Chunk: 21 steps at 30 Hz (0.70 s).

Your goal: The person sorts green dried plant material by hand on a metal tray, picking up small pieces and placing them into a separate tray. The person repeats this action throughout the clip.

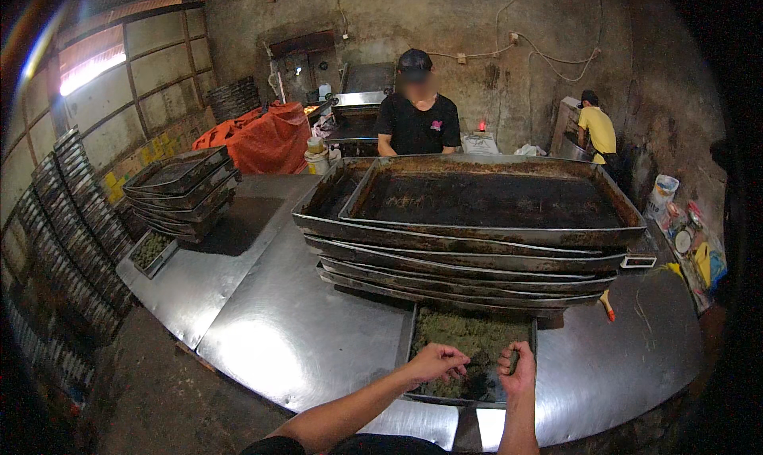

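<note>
A rectangular metal tray (412,337) lies on the table in front of me, its far end under a stack of large baking trays. Inside it is a layer of greenish, crumbly material (465,336), with a darker patch near my hands. Over the tray's near left part is my left hand (441,363), its fingers bent and drawn together. My right hand (518,367) is raised at the right rim, curled into a loose fist. What either hand holds, if anything, is hidden by the fingers.
The stacked dark, stained baking trays (477,234) rise just beyond my hands. A brush (608,305) lies right of them on the metal table (318,328). More trays (179,189) are piled at left. A person in black (419,125) stands opposite; another in yellow (596,129) bends at right.
</note>
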Available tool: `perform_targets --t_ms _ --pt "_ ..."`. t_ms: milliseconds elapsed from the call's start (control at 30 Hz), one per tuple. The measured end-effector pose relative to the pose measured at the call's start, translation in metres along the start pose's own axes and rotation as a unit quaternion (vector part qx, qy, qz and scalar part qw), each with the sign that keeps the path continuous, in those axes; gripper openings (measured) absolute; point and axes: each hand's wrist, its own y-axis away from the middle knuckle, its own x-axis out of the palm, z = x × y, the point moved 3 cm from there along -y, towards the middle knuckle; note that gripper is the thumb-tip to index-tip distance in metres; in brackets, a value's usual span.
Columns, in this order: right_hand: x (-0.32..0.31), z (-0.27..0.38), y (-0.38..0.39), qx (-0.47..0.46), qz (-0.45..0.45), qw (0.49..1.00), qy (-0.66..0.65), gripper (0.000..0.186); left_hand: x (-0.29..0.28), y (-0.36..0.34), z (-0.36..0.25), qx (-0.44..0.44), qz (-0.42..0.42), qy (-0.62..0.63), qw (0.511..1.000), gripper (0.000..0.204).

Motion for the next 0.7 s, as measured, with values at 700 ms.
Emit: perform_targets --t_ms 700 --pt "0.081 -0.010 0.067 -0.374 0.109 0.674 0.627 0.032 0.010 -0.028 0.013 0.012 -0.060 0.213 0.975 0.035"
